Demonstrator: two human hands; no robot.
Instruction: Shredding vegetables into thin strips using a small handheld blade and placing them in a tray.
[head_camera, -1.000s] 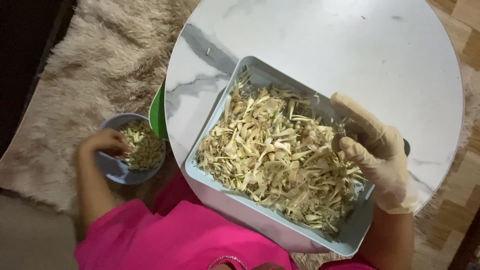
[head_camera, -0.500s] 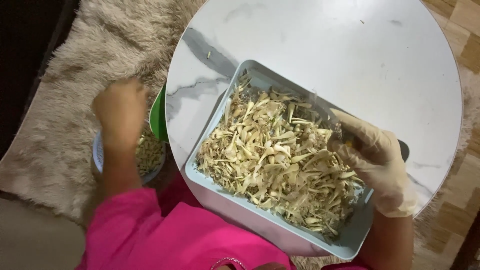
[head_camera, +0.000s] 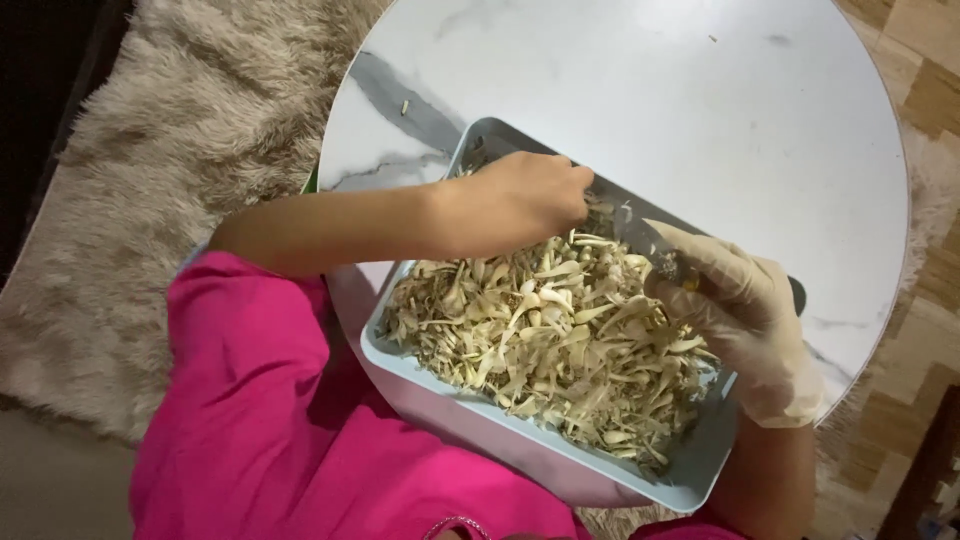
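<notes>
A pale blue rectangular tray (head_camera: 425, 362), heaped with pale dried shreds (head_camera: 560, 345), is seen at the centre of the frame, its long axis running from upper left to lower right, overhanging the round marble desk (head_camera: 700, 120). The bare left hand (head_camera: 515, 200) is curled over the shreds at the tray's upper end; whether anything is pinched cannot be told. The gloved right hand (head_camera: 745, 315) is closed on a knife (head_camera: 640, 235). A shaggy rug (head_camera: 170, 170) lies at left. Half a second ago the left hand was over a bowl at left.

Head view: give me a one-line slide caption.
Bare left hand reaches into a pale blue tray of dried plant strips on a round marble table; gloved right hand rests at its edge.
</notes>
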